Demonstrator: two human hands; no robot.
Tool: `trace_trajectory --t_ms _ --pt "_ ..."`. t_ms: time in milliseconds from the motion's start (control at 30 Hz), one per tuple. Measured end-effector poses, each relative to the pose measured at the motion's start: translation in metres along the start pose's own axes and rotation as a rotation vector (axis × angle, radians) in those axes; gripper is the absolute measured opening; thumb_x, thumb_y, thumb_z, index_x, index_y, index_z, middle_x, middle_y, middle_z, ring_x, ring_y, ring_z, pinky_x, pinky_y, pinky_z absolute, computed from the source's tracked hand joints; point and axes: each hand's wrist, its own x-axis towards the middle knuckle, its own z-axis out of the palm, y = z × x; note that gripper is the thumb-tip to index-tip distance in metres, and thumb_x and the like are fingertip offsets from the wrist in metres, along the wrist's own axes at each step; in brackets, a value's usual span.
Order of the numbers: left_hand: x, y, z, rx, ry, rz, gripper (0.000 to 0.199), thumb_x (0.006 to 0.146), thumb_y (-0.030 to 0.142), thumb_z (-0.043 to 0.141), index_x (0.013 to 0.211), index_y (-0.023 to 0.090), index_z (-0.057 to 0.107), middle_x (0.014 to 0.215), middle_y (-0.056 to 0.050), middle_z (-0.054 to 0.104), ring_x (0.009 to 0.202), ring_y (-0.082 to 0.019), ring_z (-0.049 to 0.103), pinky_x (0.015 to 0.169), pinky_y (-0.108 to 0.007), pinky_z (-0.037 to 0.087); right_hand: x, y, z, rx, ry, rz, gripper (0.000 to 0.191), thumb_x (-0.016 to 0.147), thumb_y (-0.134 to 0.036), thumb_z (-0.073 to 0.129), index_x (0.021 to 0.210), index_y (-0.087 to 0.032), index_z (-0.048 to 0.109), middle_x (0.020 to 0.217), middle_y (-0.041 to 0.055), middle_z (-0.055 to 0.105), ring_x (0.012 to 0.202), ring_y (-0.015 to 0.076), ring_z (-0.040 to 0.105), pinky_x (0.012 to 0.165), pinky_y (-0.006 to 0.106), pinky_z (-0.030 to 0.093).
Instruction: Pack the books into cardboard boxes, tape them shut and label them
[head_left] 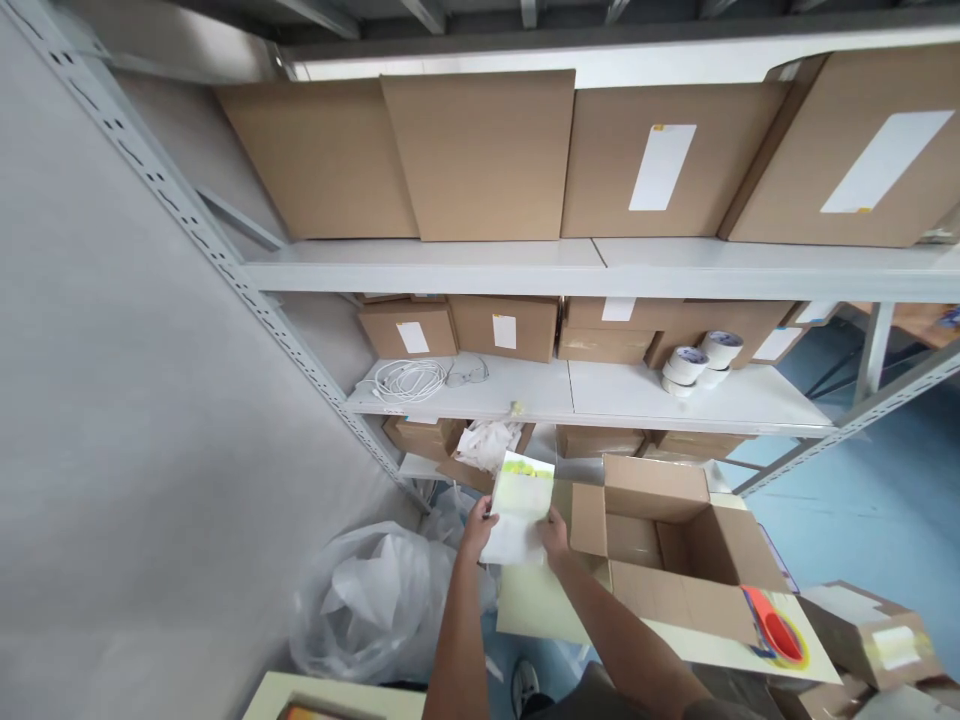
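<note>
A white sheet or flat packet (519, 510) with a yellow-green print along its top is held up between both hands. My left hand (478, 528) grips its left edge, and my right hand (553, 532) grips its right edge. Just right of my right hand stands an open cardboard box (675, 595) with its flaps spread. The part of its inside that shows is bare cardboard. Beneath my right forearm lies a pale yellow board (536, 605).
Shelves (510, 390) ahead carry cardboard boxes (480, 155), a coiled white cable (409, 380) and tape rolls (686, 365). A clear plastic bag (375, 600) stands lower left beside the wall. More cartons (870, 640) are at the lower right. A metal post (187, 215) rises at left.
</note>
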Motion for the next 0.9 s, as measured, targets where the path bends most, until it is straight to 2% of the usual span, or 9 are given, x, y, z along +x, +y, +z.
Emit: trace_trajectory --t_ms 100,167,300,400,500,600,700,800,900 --pt "-0.015 0.042 -0.015 -0.071 -0.053 0.088 0.048 0.077 0.027 0.065 0.124 0.018 0.064 0.121 -0.009 0.076 0.111 -0.028 0.071 0.096 -0.039 0.056 -0.001 -0.036 -0.006 0.303 -0.034 0.042 0.063 0.069 -0.037 0.061 0.126 -0.012 0.067 0.104 0.0121 0.077 0.090 0.0312 0.070 0.075 0.037 0.056" --pt "-0.026 0.070 -0.013 -0.083 -0.079 0.167 0.049 0.080 0.031 0.065 0.127 0.019 0.062 0.124 -0.009 0.075 0.112 -0.027 0.070 0.097 -0.038 0.056 -0.003 -0.057 -0.018 0.458 -0.079 0.005 0.056 0.068 -0.034 0.066 0.121 -0.015 0.068 0.103 0.0089 0.077 0.094 0.0293 0.069 0.081 0.037 0.055" --pt "-0.038 0.126 0.026 -0.109 -0.093 0.223 0.052 0.078 0.032 0.069 0.129 0.020 0.061 0.122 -0.007 0.074 0.108 -0.025 0.070 0.095 -0.037 0.056 -0.002 -0.080 -0.070 0.626 -0.115 -0.018 0.049 0.064 -0.030 0.071 0.112 -0.022 0.067 0.099 0.0041 0.077 0.095 0.0260 0.068 0.087 0.038 0.055" --pt "-0.036 0.160 0.083 -0.145 -0.146 0.233 0.056 0.076 0.026 0.070 0.131 0.021 0.061 0.121 -0.006 0.074 0.111 -0.024 0.070 0.095 -0.035 0.056 0.002 -0.078 -0.133 0.643 -0.063 -0.040 0.051 0.063 -0.025 0.069 0.114 -0.024 0.068 0.109 0.0033 0.078 0.103 0.0269 0.068 0.093 0.038 0.055" --pt "-0.033 0.178 0.155 -0.206 -0.183 0.202 0.064 0.070 0.019 0.072 0.133 0.021 0.062 0.120 -0.006 0.075 0.110 -0.025 0.070 0.095 -0.035 0.056 0.005 -0.065 -0.209 0.546 0.047 -0.048 0.052 0.065 -0.025 0.063 0.117 -0.022 0.069 0.115 0.0052 0.078 0.106 0.0281 0.069 0.094 0.040 0.056" --pt "-0.038 0.178 0.232 -0.269 -0.127 0.142 0.054 0.068 0.017 0.074 0.122 0.020 0.066 0.117 -0.008 0.077 0.111 -0.028 0.071 0.095 -0.038 0.057 0.012 -0.053 -0.287 0.360 0.128 -0.088 0.057 0.069 -0.024 0.056 0.124 -0.021 0.069 0.119 0.0065 0.077 0.110 0.0289 0.069 0.097 0.042 0.056" --pt "-0.053 0.165 0.301 -0.367 -0.004 0.018 0.040 0.077 0.023 0.074 0.116 0.019 0.066 0.119 -0.012 0.076 0.112 -0.028 0.071 0.096 -0.039 0.058 0.027 -0.053 -0.353 0.071 0.165 -0.185 0.065 0.070 -0.016 0.054 0.134 -0.021 0.066 0.129 0.0079 0.075 0.122 0.0300 0.065 0.109 0.044 0.052" --pt "-0.072 0.149 0.358 -0.458 0.055 -0.165 0.041 0.083 0.025 0.073 0.122 0.018 0.063 0.124 -0.014 0.074 0.114 -0.027 0.072 0.093 -0.040 0.061 0.046 -0.063 -0.398 -0.270 0.114 -0.229 0.072 0.071 -0.009 0.055 0.142 -0.018 0.062 0.138 0.0110 0.070 0.132 0.0313 0.061 0.115 0.044 0.047" --pt "-0.086 0.134 0.395 -0.487 0.044 -0.247 0.044 0.088 0.022 0.072 0.130 0.020 0.060 0.133 -0.015 0.071 0.117 -0.024 0.072 0.094 -0.036 0.062 0.059 -0.073 -0.417 -0.571 0.006 -0.253 0.072 0.076 -0.005 0.054 0.147 -0.014 0.059 0.147 0.0148 0.064 0.137 0.0324 0.057 0.118 0.043 0.044"
